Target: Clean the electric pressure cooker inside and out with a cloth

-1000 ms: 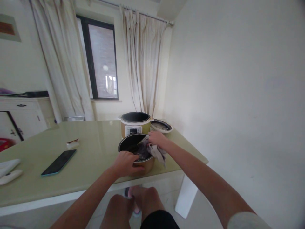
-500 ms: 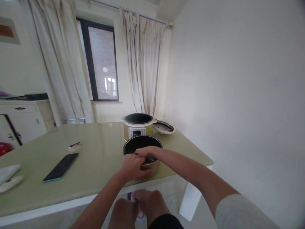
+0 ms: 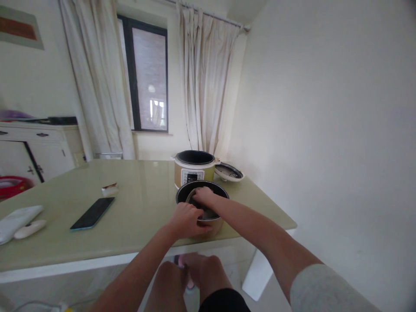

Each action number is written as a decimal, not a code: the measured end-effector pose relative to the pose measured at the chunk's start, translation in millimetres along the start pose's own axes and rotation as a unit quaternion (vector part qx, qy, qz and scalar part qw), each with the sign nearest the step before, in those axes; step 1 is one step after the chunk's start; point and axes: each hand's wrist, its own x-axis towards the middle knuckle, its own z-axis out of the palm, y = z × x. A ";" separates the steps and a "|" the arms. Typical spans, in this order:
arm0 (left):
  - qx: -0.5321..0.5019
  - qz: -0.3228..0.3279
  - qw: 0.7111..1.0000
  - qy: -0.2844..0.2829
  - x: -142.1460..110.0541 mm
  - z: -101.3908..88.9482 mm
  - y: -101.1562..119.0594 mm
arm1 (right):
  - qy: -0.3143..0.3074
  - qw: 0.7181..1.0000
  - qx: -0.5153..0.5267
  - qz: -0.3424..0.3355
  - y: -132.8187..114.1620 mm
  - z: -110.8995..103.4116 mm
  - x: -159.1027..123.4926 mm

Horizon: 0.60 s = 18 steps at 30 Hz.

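Observation:
A round inner pot [image 3: 218,192] with a dark lining and gold outside stands near the table's front edge. My left hand [image 3: 186,220] is closed around its near rim and side. My right hand [image 3: 203,196] reaches down inside the pot and presses a grey cloth [image 3: 208,212] against the inner wall; its fingers curl over the cloth. Just behind the pot stands a gold electric cooker body [image 3: 194,167] with no lid on, and its lid [image 3: 229,172] lies to the right of it.
On the pale green table [image 3: 136,216] lie a black phone [image 3: 92,212], a small packet [image 3: 109,189] and white items [image 3: 19,220] at the far left. A white cabinet [image 3: 35,149] stands at the left, curtains and a window behind, a wall close on the right.
My right hand has brought the cloth from the pot's far rim down into the pot. My left hand kept hold of the near rim. The view shifted slightly.

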 end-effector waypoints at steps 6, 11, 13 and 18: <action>0.003 0.005 1.000 0.011 2.3 2.4 -0.9 | -0.126 0.983 0.117 -0.059 -16.3 0.6 9.7; 0.005 0.002 1.000 0.003 2.0 2.5 -3.4 | -0.193 0.966 0.165 -0.045 -8.6 4.0 -10.6; 0.009 0.001 1.000 0.008 0.9 3.5 -4.3 | -0.200 0.964 0.173 -0.019 0.4 2.9 -17.3; 0.002 0.016 0.999 0.029 -2.5 5.0 -5.1 | -0.140 0.963 0.222 0.063 19.5 0.7 -20.6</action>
